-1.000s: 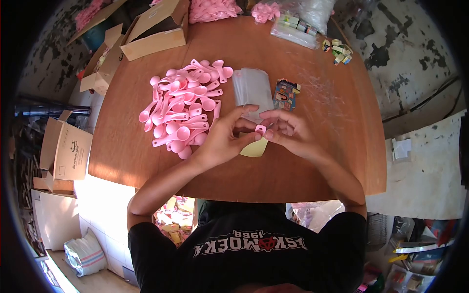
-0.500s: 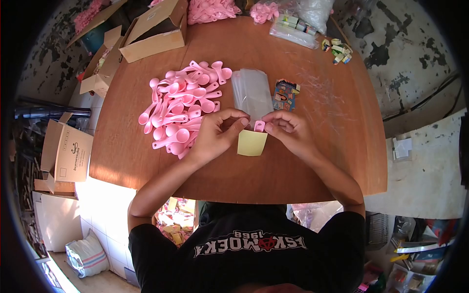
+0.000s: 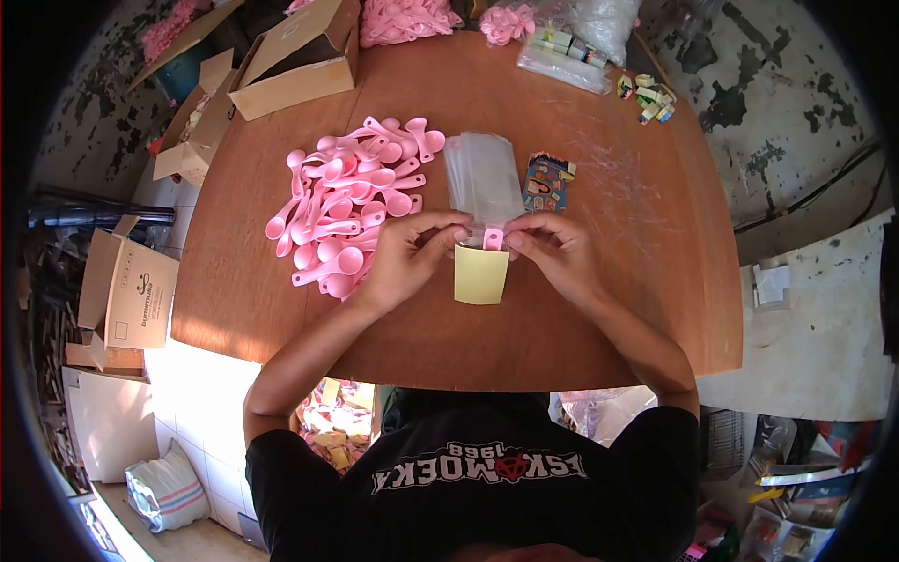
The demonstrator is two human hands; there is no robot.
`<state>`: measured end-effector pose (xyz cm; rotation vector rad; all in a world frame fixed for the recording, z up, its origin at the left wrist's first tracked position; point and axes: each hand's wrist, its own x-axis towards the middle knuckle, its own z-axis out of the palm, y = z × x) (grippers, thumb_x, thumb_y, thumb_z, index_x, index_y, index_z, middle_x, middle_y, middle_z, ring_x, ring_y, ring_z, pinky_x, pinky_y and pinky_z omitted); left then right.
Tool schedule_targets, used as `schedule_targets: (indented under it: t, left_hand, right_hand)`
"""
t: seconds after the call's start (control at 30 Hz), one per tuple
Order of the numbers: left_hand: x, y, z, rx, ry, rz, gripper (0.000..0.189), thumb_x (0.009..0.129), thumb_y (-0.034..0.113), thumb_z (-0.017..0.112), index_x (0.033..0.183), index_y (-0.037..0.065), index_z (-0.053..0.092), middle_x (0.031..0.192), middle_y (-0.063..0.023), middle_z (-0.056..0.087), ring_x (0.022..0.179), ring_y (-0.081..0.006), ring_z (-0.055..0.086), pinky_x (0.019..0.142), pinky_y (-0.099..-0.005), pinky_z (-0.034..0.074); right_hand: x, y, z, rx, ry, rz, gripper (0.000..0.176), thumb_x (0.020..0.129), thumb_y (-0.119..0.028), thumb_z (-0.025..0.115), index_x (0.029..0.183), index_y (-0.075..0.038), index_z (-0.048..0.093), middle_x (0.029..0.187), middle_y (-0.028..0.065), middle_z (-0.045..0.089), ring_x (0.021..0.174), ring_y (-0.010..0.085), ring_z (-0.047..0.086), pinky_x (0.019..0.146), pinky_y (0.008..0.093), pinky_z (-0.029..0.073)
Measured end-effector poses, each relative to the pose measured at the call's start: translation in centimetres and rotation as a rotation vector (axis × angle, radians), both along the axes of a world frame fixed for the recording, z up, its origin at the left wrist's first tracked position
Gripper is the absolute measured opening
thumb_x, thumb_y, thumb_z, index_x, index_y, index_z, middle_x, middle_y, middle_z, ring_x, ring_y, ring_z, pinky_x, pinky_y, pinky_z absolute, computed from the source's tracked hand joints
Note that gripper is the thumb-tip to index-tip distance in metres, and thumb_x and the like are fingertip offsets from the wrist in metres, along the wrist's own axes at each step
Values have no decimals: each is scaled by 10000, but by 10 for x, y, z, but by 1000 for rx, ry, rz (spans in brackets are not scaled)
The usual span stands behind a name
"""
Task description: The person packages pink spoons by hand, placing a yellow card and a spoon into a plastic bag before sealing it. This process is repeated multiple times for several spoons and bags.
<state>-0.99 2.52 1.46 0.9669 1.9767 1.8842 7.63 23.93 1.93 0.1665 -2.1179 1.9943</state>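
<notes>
Between my hands is a clear plastic bag, with a yellow card and a pink spoon at it. Only the spoon's holed handle end shows above the card; its bowl is hidden. My left hand pinches the bag's left edge between thumb and fingers. On the right edge, close beside the spoon handle, my right hand is closed in a similar pinch. The bag's film is hard to make out against the stack of clear plastic bags just beyond. Left of my left hand lies a heap of pink spoons.
A blue printed card pack lies right of the bag stack. Along the table's far side are an open cardboard box, a bag of pink spoons, plastic packs and small tape-like pieces.
The yellow card has shifted slightly toward my body and now hangs straighter. My left hand's fingers have drawn closer together at the bag's edge. The spoon handle has moved slightly left.
</notes>
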Motion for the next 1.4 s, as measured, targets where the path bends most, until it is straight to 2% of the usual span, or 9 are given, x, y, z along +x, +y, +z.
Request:
schedule_targets:
  t: [0.1,0.3,0.37,0.47,0.8,1.0,1.2,1.27,1.4]
  left_hand:
    - [-1,-1,-1,40,-31,-33,190,931,48,607,1087,-42,665,1019,-112,696,867,-123,659,747,-274,581]
    - [-6,-7,-5,40,14,-143,217,912,-67,548,1077,-14,679,1040,-122,696,904,-158,673,778,-282,582]
    - [-6,-8,-2,25,97,-150,289,872,-142,500,1050,-14,688,1032,-129,698,905,-169,676,774,-285,574]
    - [-7,-8,-4,39,91,-152,296,844,-154,501,1022,-16,694,1015,-130,702,890,-166,678,757,-279,562]
    - [-5,-7,0,-14,42,-111,147,870,-38,628,1002,-23,692,972,-113,710,871,-136,674,768,-266,552]
    - [-10,-6,-8,23,24,-88,127,856,-1,687,981,-24,691,983,-101,693,891,-129,661,798,-258,545]
    - [0,-7,15,128,-172,-183,382,823,11,724,1187,2,607,1013,-106,700,909,-142,675,794,-282,557]
    - [-3,-23,19,-241,-100,-352,474,798,28,750,1239,23,575,1023,-102,697,898,-148,679,782,-287,560]
    - [5,-71,43,-441,47,-445,456,771,21,772,1199,15,616,982,-101,707,873,-129,675,742,-284,547]
  right_hand:
    - [0,1,0,-77,-4,30,120,896,-22,653,996,41,667,916,87,681,791,119,640,707,248,528]
    - [0,10,-6,25,71,89,114,878,25,641,970,6,705,940,77,666,824,115,633,722,242,516]
    - [1,12,-6,124,114,106,172,865,79,605,975,-4,707,953,73,654,870,112,621,744,233,501]
    - [2,9,-3,111,80,107,222,853,121,562,965,-1,709,975,71,648,888,110,613,750,233,491]
    - [2,7,1,216,164,116,138,833,42,655,949,-3,714,976,98,643,857,146,625,723,230,479]
    - [2,0,2,297,257,102,254,772,22,749,1017,-12,693,987,100,630,868,161,630,741,268,533]
    - [9,-5,4,226,197,107,301,770,40,750,1055,-4,667,1028,100,598,924,168,625,790,289,531]
    - [12,-7,11,363,294,184,298,780,21,743,1066,-25,676,1036,103,596,893,171,621,788,286,528]
    - [18,-8,19,371,327,201,280,796,-23,737,1066,-23,662,1015,108,601,938,210,611,819,310,503]
